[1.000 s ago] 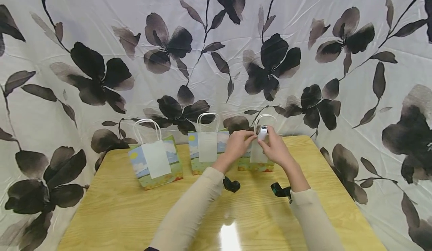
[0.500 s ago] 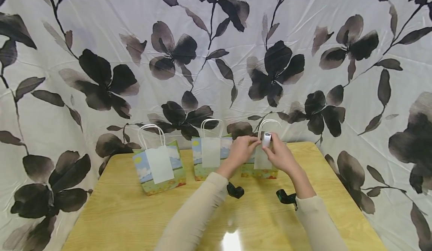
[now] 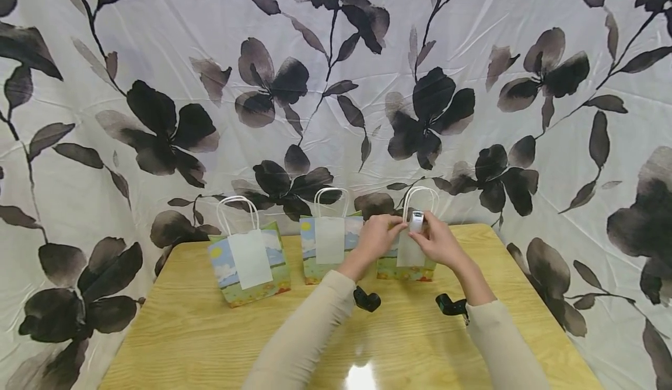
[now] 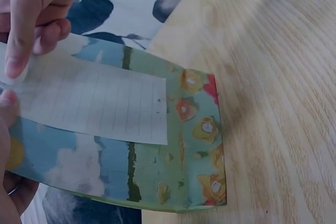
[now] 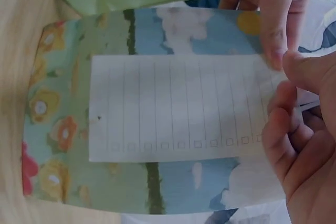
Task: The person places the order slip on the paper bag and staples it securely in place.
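In the head view, the rightmost of three paper gift bags [image 3: 388,269] stands upright with white rope handles and a lined paper sheet [image 5: 178,108] on its front. My left hand [image 3: 375,238] pinches the bag's top edge at the sheet's upper end, thumb in front. My right hand [image 3: 441,243] holds a small white stapler [image 3: 417,221] upright between thumb and fingers at that same edge. In the right wrist view, the fingers of both hands nearly meet over the sheet's top, and the stapler is mostly hidden by the right hand.
Two similar bags, the middle bag [image 3: 311,267] and the left bag [image 3: 215,262], stand to the left with pale sheets on their fronts. Black wrist cameras [image 3: 366,299] hang under the forearms. A floral curtain [image 3: 336,87] rises behind the wooden table [image 3: 199,343].
The head view has tilted, so the bags and table sit lower in it and slightly right. Both hands keep their hold at the right bag's top edge, with little movement.
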`<action>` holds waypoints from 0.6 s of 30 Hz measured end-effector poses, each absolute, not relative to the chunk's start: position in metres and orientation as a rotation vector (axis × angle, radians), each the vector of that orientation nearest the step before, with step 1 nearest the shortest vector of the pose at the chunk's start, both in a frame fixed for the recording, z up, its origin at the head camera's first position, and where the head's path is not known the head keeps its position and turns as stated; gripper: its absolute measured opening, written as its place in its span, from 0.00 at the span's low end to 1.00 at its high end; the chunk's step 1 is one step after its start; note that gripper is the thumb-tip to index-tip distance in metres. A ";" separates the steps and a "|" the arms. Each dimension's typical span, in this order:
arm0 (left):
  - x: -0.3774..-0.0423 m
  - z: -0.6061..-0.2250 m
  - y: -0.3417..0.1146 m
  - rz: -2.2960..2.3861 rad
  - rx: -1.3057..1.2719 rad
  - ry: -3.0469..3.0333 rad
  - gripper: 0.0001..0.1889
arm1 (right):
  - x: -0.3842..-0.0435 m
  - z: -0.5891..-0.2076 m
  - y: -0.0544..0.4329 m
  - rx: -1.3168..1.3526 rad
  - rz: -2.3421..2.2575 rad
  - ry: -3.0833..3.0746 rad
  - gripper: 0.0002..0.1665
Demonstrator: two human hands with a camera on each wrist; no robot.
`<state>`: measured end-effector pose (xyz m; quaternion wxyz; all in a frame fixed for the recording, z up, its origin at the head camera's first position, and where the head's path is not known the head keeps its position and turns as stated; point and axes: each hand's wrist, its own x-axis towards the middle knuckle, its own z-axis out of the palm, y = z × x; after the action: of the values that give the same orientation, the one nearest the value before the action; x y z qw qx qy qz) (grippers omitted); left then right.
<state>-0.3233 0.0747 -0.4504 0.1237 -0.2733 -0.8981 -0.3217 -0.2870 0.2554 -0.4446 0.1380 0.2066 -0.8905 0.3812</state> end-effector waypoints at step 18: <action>-0.321 -0.451 0.082 -1.023 -0.740 -2.609 0.14 | -0.294 -0.459 0.253 0.528 1.389 -2.416 0.13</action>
<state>-0.3213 0.0817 -0.4508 0.1213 -0.2533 -0.8935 -0.3503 -0.2940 0.2531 -0.4590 0.1520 0.1840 -0.8419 0.4839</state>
